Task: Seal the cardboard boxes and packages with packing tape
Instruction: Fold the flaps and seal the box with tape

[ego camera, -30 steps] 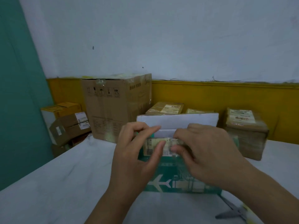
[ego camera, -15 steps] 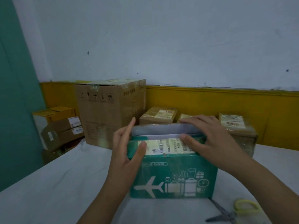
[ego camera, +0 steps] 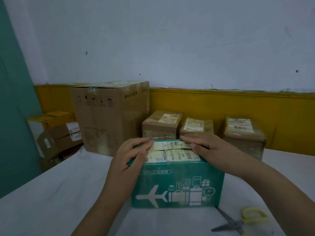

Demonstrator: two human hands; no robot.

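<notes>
White flap seen half a second ago is now folded down; top flaps of the green printed cardboard box (ego camera: 179, 184) meet shut. Left hand (ego camera: 131, 157) fingers (ego camera: 144, 144) lie loosely spread over the top's left end, pressing. Right hand (ego camera: 210, 149) fingers (ego camera: 187, 138) are straight and together, flat on the far flap, thumb at the seam beside the pale shipping label (ego camera: 170, 153). Box stands mid white surface (ego camera: 51, 193). Yellow-handled scissors (ego camera: 238, 222) lie near its right front corner. Brown taped cardboard parcels (ego camera: 162, 126) stand behind.
</notes>
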